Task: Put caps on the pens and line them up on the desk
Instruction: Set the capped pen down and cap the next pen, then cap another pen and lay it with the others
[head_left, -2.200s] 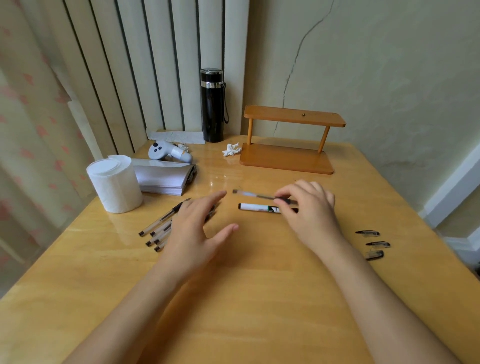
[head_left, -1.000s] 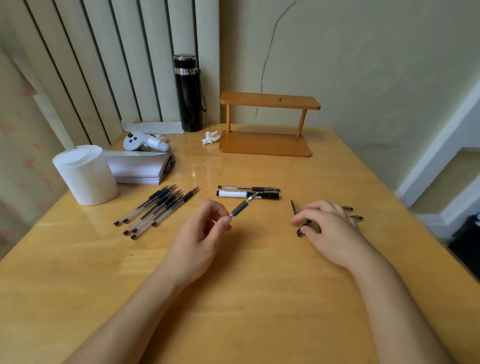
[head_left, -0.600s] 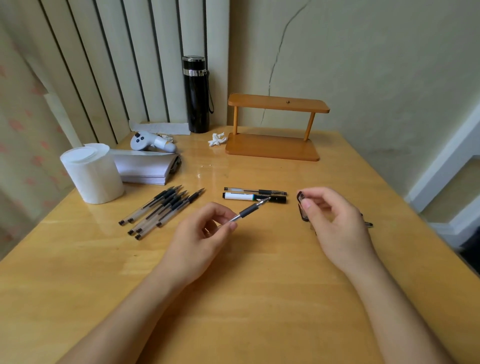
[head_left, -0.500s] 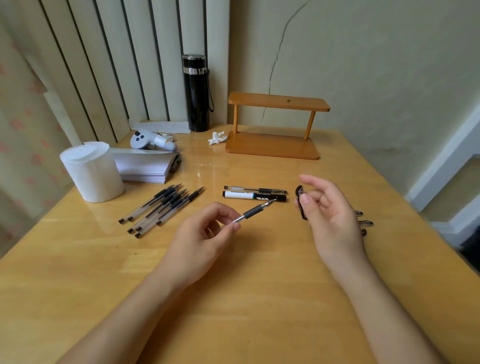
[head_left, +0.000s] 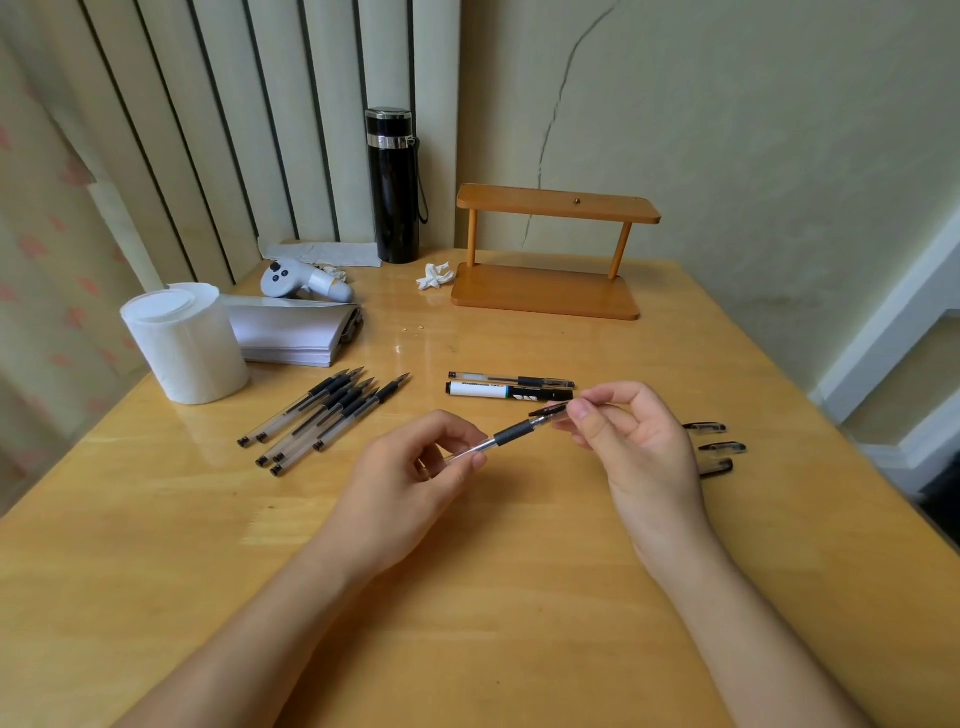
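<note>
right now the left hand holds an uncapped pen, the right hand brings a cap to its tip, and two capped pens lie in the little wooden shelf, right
Not quite. The left hand does hold the uncapped pen and the right hand brings the cap to its tip, but the head view shows the two capped pens lying on the desk, in front of the wooden shelf.

I see a cracked pale wall (head_left: 727, 130) beyond my hands — vertical blinds (head_left: 234, 130) far left, wooden desk (head_left: 467, 623) beneath them.

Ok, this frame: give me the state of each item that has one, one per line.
Pen in left hand: uncapped.
Cap in right hand: at the pen's tip, not yet pushed on.
Pile of pens: uncapped.
Two lined-up pens: capped.
Loose caps: lying on the desk.
Flask: closed, upright.
</note>
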